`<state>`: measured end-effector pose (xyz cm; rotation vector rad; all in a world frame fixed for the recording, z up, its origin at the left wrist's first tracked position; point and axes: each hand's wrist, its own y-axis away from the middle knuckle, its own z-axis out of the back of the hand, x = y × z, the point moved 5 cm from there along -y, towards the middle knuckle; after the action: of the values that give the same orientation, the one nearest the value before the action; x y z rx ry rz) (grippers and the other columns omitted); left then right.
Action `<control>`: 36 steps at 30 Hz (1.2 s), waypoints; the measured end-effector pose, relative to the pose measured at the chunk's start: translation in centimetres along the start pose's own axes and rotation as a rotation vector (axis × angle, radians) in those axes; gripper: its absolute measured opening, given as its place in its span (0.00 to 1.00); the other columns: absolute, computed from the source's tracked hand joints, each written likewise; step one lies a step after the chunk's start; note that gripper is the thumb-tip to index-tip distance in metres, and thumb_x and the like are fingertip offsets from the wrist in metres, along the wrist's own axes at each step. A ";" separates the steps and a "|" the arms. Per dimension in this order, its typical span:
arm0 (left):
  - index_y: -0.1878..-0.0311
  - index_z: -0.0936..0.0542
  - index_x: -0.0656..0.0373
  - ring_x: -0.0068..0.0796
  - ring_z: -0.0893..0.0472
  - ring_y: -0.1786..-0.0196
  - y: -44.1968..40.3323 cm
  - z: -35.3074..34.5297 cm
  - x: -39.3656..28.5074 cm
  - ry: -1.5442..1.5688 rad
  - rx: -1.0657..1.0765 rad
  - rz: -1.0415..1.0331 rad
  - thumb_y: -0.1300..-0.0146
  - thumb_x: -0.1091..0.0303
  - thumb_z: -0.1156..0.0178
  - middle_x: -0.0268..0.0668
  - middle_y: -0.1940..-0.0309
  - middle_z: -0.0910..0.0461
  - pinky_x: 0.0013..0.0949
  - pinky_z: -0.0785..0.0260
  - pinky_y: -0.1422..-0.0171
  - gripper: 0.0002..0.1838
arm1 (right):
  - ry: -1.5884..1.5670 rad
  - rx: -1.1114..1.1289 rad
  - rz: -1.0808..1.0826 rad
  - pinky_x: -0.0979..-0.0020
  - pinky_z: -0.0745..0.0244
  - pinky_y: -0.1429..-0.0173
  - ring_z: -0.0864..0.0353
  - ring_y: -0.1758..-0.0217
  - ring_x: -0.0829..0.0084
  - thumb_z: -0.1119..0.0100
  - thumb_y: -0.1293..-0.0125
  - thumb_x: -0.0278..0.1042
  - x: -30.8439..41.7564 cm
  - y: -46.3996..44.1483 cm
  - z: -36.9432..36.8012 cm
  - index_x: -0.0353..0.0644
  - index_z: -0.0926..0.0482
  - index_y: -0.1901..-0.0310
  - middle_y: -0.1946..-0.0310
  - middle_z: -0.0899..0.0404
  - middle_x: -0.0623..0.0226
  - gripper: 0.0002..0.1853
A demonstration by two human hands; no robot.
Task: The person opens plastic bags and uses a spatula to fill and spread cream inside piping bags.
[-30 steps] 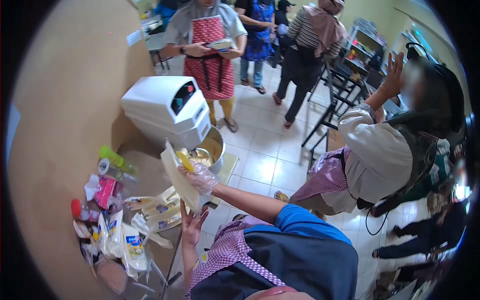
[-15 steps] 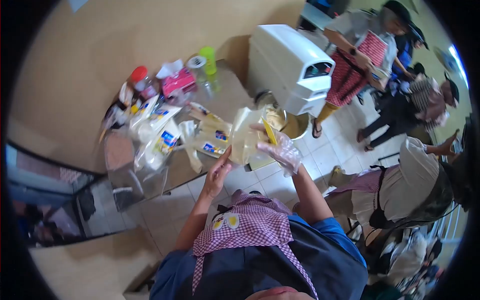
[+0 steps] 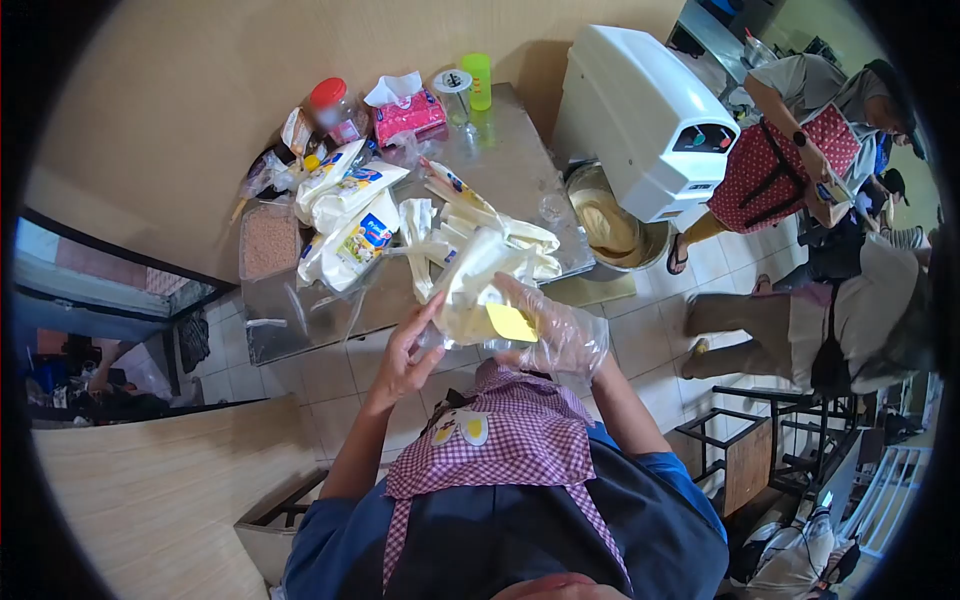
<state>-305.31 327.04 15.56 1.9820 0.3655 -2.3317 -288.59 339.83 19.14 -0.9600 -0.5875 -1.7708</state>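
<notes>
A pale, floppy plastic packet hangs between my hands in front of the table's edge. My left hand, bare, pinches its left side with the fingertips. On the right side, my right hand wears a clear plastic glove and is closed on a yellow scraper, which lies against the packet. Flattened, similar packets rest on the table just beyond. Full white packets with blue labels are piled to their left.
A white mixer stands behind a metal bowl of pale mixture. The metal table also bears a red-lidded jar, pink tissue pack and green bottle. A person in a red apron is at right.
The view has swung so that the table lies ahead and the mixer is further right. My hands and the packet have come back from the bowl towards my body.
</notes>
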 end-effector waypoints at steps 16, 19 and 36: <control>0.54 0.23 0.61 0.36 0.21 0.60 -7.4 1.9 -3.7 -0.606 -0.563 -0.180 0.42 0.82 0.54 0.42 0.62 0.21 0.32 0.30 0.58 0.15 | 0.056 -0.548 -0.025 0.62 0.27 0.62 0.22 0.63 0.56 0.40 0.49 0.29 -2.4 -5.5 1.7 0.46 0.28 0.58 0.65 0.23 0.60 0.15; 0.53 0.23 0.61 0.36 0.21 0.55 -9.1 2.1 -2.7 -0.603 -0.636 -0.168 0.43 0.84 0.55 0.42 0.58 0.21 0.31 0.32 0.51 0.17 | 0.096 -0.511 -0.003 0.62 0.27 0.61 0.22 0.62 0.57 0.39 0.49 0.31 -2.4 -6.9 3.6 0.47 0.28 0.56 0.64 0.23 0.61 0.16; 0.60 0.21 0.63 0.31 0.22 0.63 -11.4 3.1 -3.6 -0.736 -1.004 -0.056 0.44 0.86 0.52 0.40 0.65 0.21 0.26 0.34 0.57 0.14 | 0.129 -0.456 -0.749 0.55 0.27 0.57 0.21 0.60 0.49 0.48 0.44 0.43 -33.4 -14.4 7.5 0.48 0.25 0.59 0.66 0.21 0.49 0.13</control>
<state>-309.97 337.05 21.20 0.6329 1.1891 -2.0245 -293.05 368.99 -3.52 -0.9823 -0.5003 -2.6990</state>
